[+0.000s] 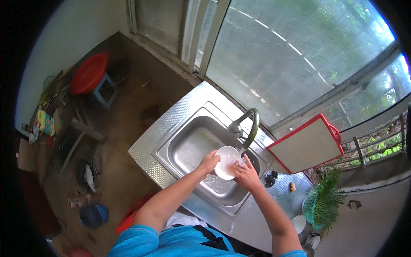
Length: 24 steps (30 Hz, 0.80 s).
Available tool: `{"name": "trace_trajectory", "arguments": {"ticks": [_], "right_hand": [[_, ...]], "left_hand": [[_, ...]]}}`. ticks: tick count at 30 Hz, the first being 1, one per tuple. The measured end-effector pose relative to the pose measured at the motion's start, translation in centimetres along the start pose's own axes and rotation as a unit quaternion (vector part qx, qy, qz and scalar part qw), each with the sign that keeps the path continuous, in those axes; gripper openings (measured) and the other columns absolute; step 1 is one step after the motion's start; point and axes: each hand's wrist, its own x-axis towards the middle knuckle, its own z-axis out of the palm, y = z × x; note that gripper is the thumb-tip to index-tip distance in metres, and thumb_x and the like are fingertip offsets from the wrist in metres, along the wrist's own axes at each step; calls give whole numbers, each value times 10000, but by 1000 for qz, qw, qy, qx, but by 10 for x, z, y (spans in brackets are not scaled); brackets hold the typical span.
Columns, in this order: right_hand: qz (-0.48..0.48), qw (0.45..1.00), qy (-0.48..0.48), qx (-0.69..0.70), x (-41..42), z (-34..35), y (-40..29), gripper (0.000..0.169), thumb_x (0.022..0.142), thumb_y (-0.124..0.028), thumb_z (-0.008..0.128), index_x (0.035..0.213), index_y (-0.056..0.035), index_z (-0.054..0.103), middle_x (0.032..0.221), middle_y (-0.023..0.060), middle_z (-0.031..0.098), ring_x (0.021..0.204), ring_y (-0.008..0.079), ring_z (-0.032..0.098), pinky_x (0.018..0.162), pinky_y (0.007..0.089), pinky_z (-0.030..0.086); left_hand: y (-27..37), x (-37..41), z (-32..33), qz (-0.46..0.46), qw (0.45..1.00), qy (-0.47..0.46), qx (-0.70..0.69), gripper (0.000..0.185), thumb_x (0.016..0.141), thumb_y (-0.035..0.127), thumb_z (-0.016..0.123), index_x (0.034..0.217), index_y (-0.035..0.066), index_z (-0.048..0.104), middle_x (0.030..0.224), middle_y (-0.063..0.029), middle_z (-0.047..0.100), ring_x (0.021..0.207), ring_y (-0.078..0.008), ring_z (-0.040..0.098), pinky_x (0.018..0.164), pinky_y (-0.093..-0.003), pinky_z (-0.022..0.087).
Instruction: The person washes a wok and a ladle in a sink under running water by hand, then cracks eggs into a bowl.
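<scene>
A white bowl (227,158) is tilted under the curved faucet (256,128), over a stainless steel sink (192,135). My left hand (210,163) grips the bowl's left rim. At its right side, my right hand (245,172) has its fingers spread, some of them reaching into the bowl, in the running water. Whether the right hand grips the rim cannot be told. Water splashes in the bowl and falls into the basin below.
A red-edged cutting board (306,146) leans by the window. Right of the sink are a black scrubber (270,179), a ginger piece (292,187), a green basket (310,205) of green stalks and a small bowl (299,224). A red basin (89,74) sits on a stool at left.
</scene>
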Motion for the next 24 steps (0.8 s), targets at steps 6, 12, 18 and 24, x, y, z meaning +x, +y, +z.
{"name": "trace_trajectory", "arguments": {"ticks": [6,12,18,24], "right_hand": [[73,994,72,-49,5,7,-9,344,766,-109,539,1086,-41,644,1225,89,611,1310,234,441,1184,487,153],[193,957,25,216,30,2,-75,320,806,15,473,1102,-26,589,1081,145,648,1112,273,579,1113,437,303],[137,968,73,196,2,-2,-36,327,802,-2,565,1110,-83,638,1069,87,657,1139,219,575,1127,465,281],[132,987,77,47,3,-23,-33,284,796,-61,613,1079,-49,627,1071,104,653,1100,242,590,1098,452,335]], "left_hand": [[4,11,2,-73,993,-19,-91,464,782,178,501,1234,75,514,1023,-125,589,876,-238,629,667,-383,567],[-59,43,21,-37,953,46,-297,388,764,125,534,1143,38,530,960,-119,575,832,-238,600,696,-348,529],[-37,43,15,-40,949,-42,-311,349,819,42,511,1153,-58,519,1017,-160,615,942,-282,633,866,-388,522],[-65,76,34,-54,880,-223,-415,289,924,131,474,1155,-26,549,1082,-176,625,926,-284,640,830,-393,526]]}}
